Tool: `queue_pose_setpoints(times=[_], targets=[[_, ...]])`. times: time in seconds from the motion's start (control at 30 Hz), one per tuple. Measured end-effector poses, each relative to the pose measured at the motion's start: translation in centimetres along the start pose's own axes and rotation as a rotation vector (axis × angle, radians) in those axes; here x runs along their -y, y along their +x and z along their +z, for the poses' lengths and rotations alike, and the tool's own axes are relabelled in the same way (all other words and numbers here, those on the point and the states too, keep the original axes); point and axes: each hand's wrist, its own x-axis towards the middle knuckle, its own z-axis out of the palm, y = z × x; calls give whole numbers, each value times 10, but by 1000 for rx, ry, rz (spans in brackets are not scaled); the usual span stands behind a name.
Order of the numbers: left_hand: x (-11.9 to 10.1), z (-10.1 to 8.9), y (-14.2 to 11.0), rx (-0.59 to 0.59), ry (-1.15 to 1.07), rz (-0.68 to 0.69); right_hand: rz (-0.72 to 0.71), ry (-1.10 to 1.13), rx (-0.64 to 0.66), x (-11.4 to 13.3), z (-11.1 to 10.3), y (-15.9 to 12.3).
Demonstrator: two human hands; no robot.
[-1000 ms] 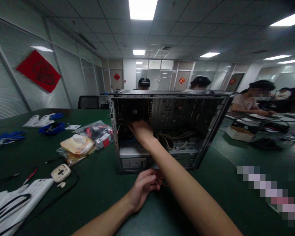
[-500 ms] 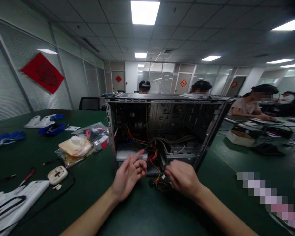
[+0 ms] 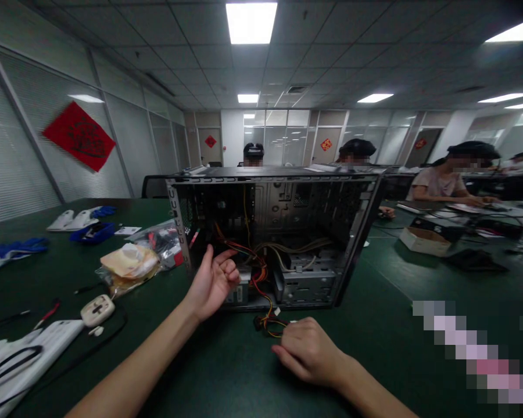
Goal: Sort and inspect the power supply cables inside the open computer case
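Observation:
An open computer case (image 3: 261, 172) stands upright on the green table, its inside facing me. My left hand (image 3: 213, 284) is at its lower left, before the silver power supply (image 3: 243, 288), palm turned inward. Its thumb and index finger stretch out and the other fingers are loosely curled; it holds nothing that I can see. Red, orange and yellow cables (image 3: 261, 270) run past the index fingertip. Their loose connectors (image 3: 261, 323) lie on the table in front of the case. Beside them my right hand (image 3: 307, 351) is closed in a fist; what it holds, if anything, is hidden.
On the left lie a tissue pack (image 3: 128, 261), a bag of parts (image 3: 165, 241), a blue tray (image 3: 92, 232), gloves (image 3: 17, 249), a cream-coloured case (image 3: 97, 310) and a white box (image 3: 39, 360). A cardboard box (image 3: 425, 241) stands right. Other people (image 3: 444, 180) sit beyond.
My right hand has drawn back from the case, down toward me. The left hand has moved slightly left and up. The case appears farther left in view.

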Motion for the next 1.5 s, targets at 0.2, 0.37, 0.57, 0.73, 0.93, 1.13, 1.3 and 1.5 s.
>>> queue_pose_setpoints(times=[0.2,0.37,0.57,0.73,0.93,1.13,1.3,1.5], targets=[[20,-11,-13,140,454,218,66,75,-95,-9,-8,0],[36,0,-22,76,587,377,137,176,-293,-6,-11,2],[73,7,-26,316,923,75,380,444,-524,1,-11,14],[102,-3,-29,332,990,113,614,787,-409,0,-5,21],[96,-10,-28,146,967,282,750,779,-499,-8,-2,20],[95,-14,-32,116,1077,410,834,880,-478,-6,2,17],[95,-12,-34,52,1070,421,785,840,-455,-5,2,15],[95,-15,-34,55,1048,407,715,737,-469,-6,3,14]])
